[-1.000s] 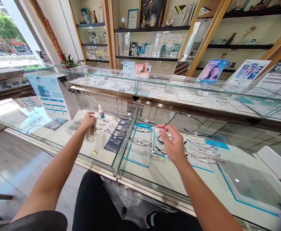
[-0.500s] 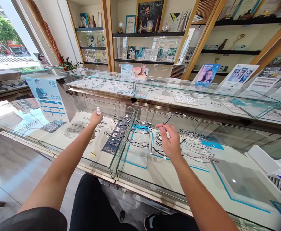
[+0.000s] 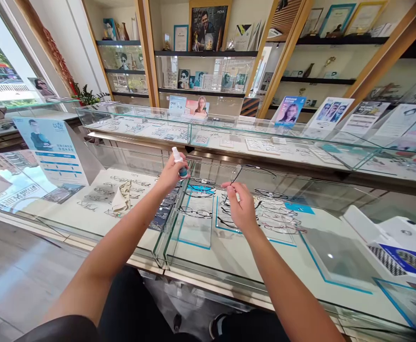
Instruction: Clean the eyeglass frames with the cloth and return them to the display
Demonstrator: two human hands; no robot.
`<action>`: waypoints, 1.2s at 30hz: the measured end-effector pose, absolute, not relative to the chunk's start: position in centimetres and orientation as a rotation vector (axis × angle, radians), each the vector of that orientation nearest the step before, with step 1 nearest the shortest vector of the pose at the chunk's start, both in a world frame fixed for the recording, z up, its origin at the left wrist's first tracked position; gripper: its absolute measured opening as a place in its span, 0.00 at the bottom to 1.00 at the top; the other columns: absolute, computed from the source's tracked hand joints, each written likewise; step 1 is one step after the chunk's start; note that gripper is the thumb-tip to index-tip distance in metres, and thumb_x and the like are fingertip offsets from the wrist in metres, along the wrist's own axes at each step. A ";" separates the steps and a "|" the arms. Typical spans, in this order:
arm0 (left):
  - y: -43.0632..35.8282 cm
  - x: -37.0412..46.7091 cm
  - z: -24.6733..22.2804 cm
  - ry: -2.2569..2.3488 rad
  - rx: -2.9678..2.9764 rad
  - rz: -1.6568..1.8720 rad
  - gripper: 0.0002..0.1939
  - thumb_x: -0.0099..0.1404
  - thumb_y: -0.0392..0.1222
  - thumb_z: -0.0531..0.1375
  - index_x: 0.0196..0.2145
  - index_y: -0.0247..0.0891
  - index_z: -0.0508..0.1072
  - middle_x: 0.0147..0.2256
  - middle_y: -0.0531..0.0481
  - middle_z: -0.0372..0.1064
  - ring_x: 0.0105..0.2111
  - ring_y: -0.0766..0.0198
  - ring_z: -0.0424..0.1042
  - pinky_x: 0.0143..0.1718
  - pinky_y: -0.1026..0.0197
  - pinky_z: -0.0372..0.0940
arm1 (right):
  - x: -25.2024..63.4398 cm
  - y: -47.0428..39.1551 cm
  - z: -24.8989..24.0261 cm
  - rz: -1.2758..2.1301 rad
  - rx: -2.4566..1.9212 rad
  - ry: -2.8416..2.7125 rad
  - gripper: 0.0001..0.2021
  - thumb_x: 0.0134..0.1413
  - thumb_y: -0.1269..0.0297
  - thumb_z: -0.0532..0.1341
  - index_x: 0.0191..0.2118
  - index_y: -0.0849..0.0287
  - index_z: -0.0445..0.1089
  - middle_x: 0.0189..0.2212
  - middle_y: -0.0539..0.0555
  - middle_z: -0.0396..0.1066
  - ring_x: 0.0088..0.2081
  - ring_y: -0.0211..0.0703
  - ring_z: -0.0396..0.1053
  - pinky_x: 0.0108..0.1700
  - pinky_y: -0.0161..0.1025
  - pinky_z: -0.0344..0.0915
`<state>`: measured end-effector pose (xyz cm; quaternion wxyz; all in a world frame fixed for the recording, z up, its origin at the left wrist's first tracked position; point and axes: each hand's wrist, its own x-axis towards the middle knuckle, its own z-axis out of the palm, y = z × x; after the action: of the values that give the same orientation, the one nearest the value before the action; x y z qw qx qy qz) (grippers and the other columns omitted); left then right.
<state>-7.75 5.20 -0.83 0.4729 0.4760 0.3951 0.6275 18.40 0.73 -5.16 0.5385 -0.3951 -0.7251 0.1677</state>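
Note:
My left hand [image 3: 171, 175] is closed round a small spray bottle [image 3: 178, 162] with a white top and bluish lower part, held upright above the glass display case [image 3: 165, 256]. In my right hand [image 3: 242, 206], thumb and fingers pinch a pair of dark thin-framed glasses [image 3: 237, 175], raised over the case, one temple reaching to the right. The bottle is left of the glasses and apart from them. A beige cloth [image 3: 122, 195] lies crumpled on the case, left of my left forearm. Rows of eyeglasses [image 3: 195, 212] rest beneath the glass.
A blue and white sign [image 3: 53, 152] stands on the case at the left. Behind runs a second glass counter [image 3: 225, 124] with upright leaflets. An open white box [image 3: 403, 242] is at the right. Shelves with framed pictures line the back wall.
My left hand has moved right with the spray bottle, closer to the glasses, and the beige cloth is now uncovered. My right hand still holds the glasses. The camera view has shifted slightly.

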 end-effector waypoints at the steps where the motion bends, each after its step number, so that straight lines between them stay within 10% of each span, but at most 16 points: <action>1: 4.6 -6.6 -0.7 0.901 1.155 1.505 0.21 0.55 0.43 0.67 0.46 0.46 0.67 0.35 0.54 0.65 0.37 0.62 0.70 0.35 0.60 0.73 | 18.4 0.7 -5.1 0.418 -0.935 -1.721 0.18 0.77 0.49 0.54 0.44 0.52 0.77 0.44 0.55 0.80 0.47 0.52 0.72 0.53 0.49 0.66; 10: 2.2 -4.7 -2.6 0.506 0.994 1.144 0.37 0.62 0.80 0.59 0.26 0.39 0.69 0.25 0.51 0.58 0.27 0.61 0.65 0.27 0.58 0.67 | 17.8 0.2 -4.9 0.669 -0.870 -1.727 0.19 0.77 0.47 0.54 0.45 0.52 0.78 0.46 0.55 0.81 0.50 0.50 0.74 0.56 0.48 0.66; 18: 1.6 -4.2 -3.0 0.632 1.161 1.115 0.39 0.66 0.82 0.46 0.23 0.42 0.67 0.24 0.49 0.55 0.26 0.58 0.64 0.28 0.53 0.66 | 16.8 -0.6 -5.2 0.826 -0.854 -1.757 0.22 0.76 0.42 0.54 0.45 0.52 0.78 0.47 0.56 0.80 0.51 0.51 0.74 0.57 0.48 0.66; 36: 1.3 -3.5 -4.7 0.824 1.526 1.177 0.29 0.68 0.68 0.54 0.25 0.41 0.69 0.20 0.51 0.64 0.25 0.60 0.65 0.31 0.56 0.57 | 16.0 -1.4 -5.1 1.174 -0.655 -1.826 0.22 0.75 0.42 0.55 0.44 0.52 0.79 0.46 0.55 0.80 0.50 0.50 0.74 0.59 0.49 0.68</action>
<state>-3.46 1.34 -4.66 0.4992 0.6310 0.3406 0.4865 16.01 -1.40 -5.05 0.4232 -0.2618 -0.7296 0.4691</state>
